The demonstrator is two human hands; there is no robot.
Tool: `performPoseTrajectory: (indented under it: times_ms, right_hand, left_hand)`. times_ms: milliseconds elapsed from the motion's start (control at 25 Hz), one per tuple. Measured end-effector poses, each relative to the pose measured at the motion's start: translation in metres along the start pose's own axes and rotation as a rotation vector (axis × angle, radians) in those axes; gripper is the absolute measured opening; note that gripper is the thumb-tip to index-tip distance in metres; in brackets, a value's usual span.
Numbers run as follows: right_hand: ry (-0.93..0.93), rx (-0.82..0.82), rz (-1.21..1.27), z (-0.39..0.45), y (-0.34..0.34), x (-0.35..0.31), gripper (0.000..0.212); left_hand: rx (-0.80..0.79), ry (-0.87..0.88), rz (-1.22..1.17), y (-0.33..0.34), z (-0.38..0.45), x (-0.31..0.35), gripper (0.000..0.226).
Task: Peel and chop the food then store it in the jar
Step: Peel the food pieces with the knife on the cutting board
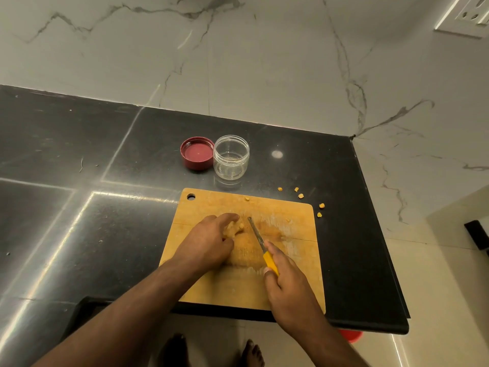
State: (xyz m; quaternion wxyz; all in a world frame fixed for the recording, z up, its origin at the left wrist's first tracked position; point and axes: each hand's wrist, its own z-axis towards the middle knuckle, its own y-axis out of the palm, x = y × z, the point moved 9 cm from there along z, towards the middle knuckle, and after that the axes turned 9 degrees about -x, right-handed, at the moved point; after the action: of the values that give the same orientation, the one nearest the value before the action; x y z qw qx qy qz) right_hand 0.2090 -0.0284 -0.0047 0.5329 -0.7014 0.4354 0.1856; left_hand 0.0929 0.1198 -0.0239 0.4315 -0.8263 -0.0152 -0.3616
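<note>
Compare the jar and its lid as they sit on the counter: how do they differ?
The jar is clear plastic and see-through; the lid is opaque dark red. The jar stands taller, while the lid lies low and flat. The jar stands mouth up and looks empty; the lid lies upside down, inner face showing. Both are round, sit side by side on the black counter beyond the board, and neither hand touches them.

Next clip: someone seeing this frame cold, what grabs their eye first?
The two hands at work on the wooden cutting board at the counter's near edge: the right hand grips a yellow-handled knife, while the left hand steadies a pale lump of food. Behind the board stands an open, empty clear jar, its red lid lying upside down just left of it. Small yellow scraps dot the black counter off the board's far right corner.
</note>
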Motion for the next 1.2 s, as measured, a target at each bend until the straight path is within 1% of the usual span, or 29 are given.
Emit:
performPoseTrajectory:
  times_ms: [120,200,320,560,720,880,1200]
  right_hand:
    - [0.007,0.008,0.05,0.0,-0.003,0.005,0.05]
    - [0.018,0.015,0.074,-0.001,-0.005,0.009,0.049]
    - [0.025,0.035,0.084,-0.002,-0.007,0.013,0.048]
    - [0.034,0.035,0.077,-0.001,-0.008,0.014,0.051]
    - [0.007,0.016,0.018,-0.001,-0.008,0.005,0.052]
    - [-0.026,-0.001,-0.028,0.002,-0.007,-0.004,0.052]
    - [-0.114,-0.011,-0.168,0.007,-0.001,-0.03,0.053]
  left_hand:
    - [0.045,-0.016,0.059,-0.012,0.005,-0.003,0.052]
    - [0.081,-0.013,0.046,-0.021,0.008,-0.003,0.047]
    - [0.065,0.026,0.021,-0.018,0.009,0.003,0.046]
    - [0.082,0.027,-0.004,-0.012,0.01,0.004,0.041]
    - [0.053,0.025,0.014,-0.012,0.015,0.006,0.04]
    - [0.043,0.025,0.022,-0.013,0.019,0.007,0.031]
    - [0.032,0.013,0.037,-0.014,0.024,0.003,0.038]
